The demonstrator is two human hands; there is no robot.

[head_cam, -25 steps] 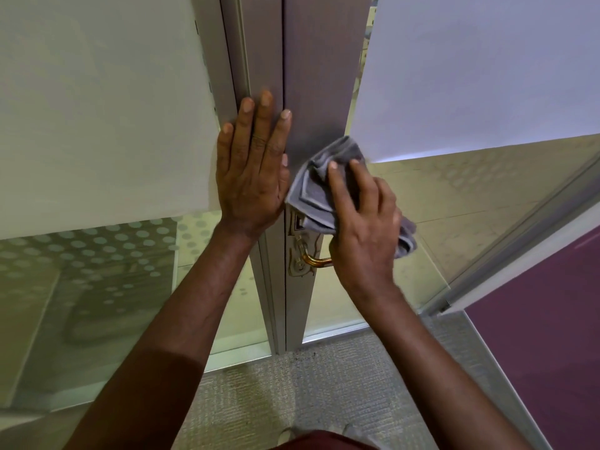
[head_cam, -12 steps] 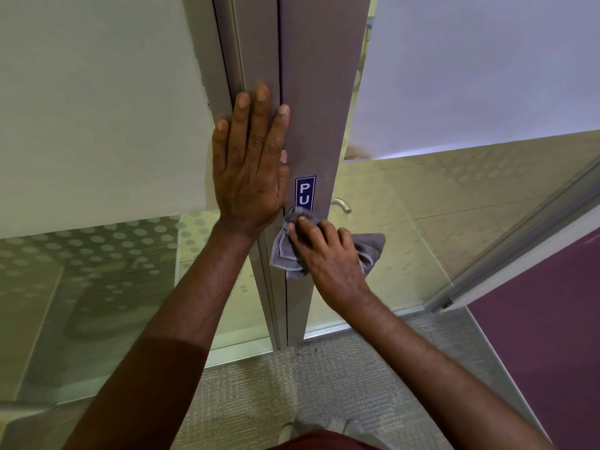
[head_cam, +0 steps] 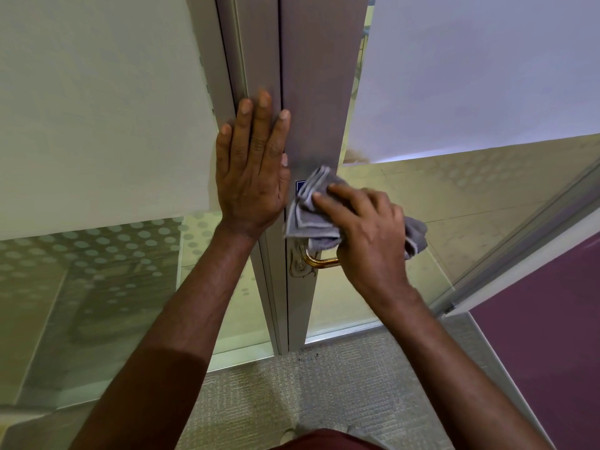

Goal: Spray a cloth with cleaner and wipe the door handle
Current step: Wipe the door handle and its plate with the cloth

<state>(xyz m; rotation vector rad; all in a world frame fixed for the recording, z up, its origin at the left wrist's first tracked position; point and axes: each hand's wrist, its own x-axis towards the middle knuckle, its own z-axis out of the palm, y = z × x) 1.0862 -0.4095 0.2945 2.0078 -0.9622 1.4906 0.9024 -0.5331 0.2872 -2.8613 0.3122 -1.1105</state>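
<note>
My right hand point(head_cam: 367, 235) presses a folded grey cloth point(head_cam: 308, 212) against the door stile point(head_cam: 315, 102), just above the brass door handle point(head_cam: 319, 262). The cloth covers most of a small blue sign point(head_cam: 300, 186) on the stile. Only the handle's bent neck and its metal plate point(head_cam: 300, 266) show; my right hand hides the rest of the lever. My left hand point(head_cam: 251, 170) lies flat, fingers spread, on the door frame to the left of the cloth. No spray bottle is in view.
Frosted glass panels with a dotted band point(head_cam: 97, 248) flank the door on the left. A glass door leaf point(head_cam: 454, 76) stands to the right. Grey carpet point(head_cam: 292, 384) covers the floor, and a purple surface point(head_cam: 558, 319) lies at the lower right.
My right hand has moved the cloth up the stile from below the blue sign to over it, uncovering the brass handle. My left hand has stayed flat on the frame.
</note>
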